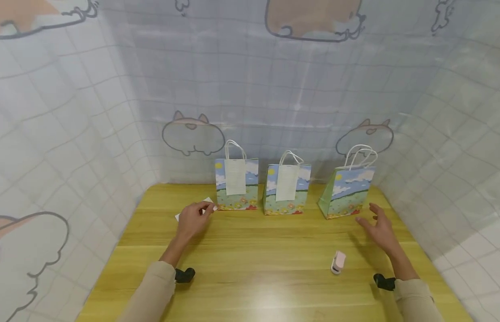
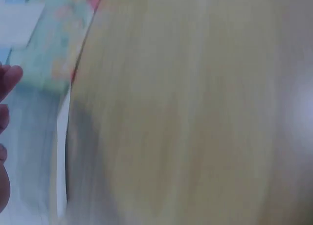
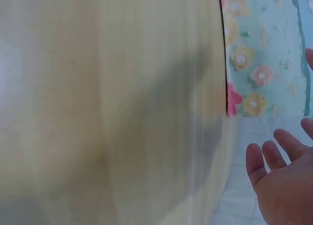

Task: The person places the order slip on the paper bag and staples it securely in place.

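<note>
On the wood-grained surface (image 1: 250, 250), before cartoon-print sheeting (image 1: 274, 89), stand three boxy bags (image 1: 350, 193); the right hand (image 1: 379, 229) is spread beside one, the left hand (image 1: 192, 220) partly covers white paper (image 1: 208, 199) by another, whether pinching it one cannot tell.

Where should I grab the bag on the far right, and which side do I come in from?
Best by its two white handles, coming from above with your right hand, which is nearest. The bag stands upright and both loops rise above its top edge, so fingers should hook through easily. Taking both loops together would likely keep it level.
</note>
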Demonstrator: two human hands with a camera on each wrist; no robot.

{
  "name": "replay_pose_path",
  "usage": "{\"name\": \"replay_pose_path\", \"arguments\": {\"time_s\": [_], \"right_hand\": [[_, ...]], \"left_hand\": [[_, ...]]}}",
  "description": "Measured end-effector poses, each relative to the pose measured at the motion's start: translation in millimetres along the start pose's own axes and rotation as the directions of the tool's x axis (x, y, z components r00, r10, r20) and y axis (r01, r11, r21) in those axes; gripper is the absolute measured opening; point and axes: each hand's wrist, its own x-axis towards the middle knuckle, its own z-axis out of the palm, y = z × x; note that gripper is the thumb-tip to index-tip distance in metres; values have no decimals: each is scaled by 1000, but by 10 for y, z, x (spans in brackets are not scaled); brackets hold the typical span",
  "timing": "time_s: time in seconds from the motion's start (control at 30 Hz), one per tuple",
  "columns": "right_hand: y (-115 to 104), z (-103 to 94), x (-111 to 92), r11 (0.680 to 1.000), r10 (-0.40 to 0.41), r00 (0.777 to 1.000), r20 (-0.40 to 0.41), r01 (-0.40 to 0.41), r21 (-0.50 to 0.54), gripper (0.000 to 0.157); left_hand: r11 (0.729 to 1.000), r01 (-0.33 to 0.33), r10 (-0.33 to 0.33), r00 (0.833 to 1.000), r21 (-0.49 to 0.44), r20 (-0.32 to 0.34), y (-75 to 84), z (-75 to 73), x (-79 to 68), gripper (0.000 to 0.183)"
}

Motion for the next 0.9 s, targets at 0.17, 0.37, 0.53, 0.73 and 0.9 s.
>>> {"name": "replay_pose_path", "arguments": {"time_s": [0.17, 0.37, 0.53, 0.73, 0.9], "right_hand": [[-5, -66, 128, 996, 51, 999, 17, -52, 70, 93], [-57, -126, 248, 992, 87, 995, 43, -91, 92, 95], [-111, -160, 327, 993, 88, 995, 42, -91, 76, 93], [-144, -182, 376, 994, 80, 997, 22, -81, 76, 92], [-129, -172, 365, 993, 72, 997, 5, -72, 92, 85]], "left_hand": [[998, 34, -31, 998, 50, -58, -402, -303, -115, 27], [988, 128, -125, 991, 87, -43, -737, -600, -211, 28], [979, 167, -169, 986, 113, 7, -925, -767, -258, 33], [974, 132, -155, 981, 184, 117, -1012, -831, -257, 37], [968, 54, -112, 966, 244, 233, -1006, -701, -246, 42]]}}
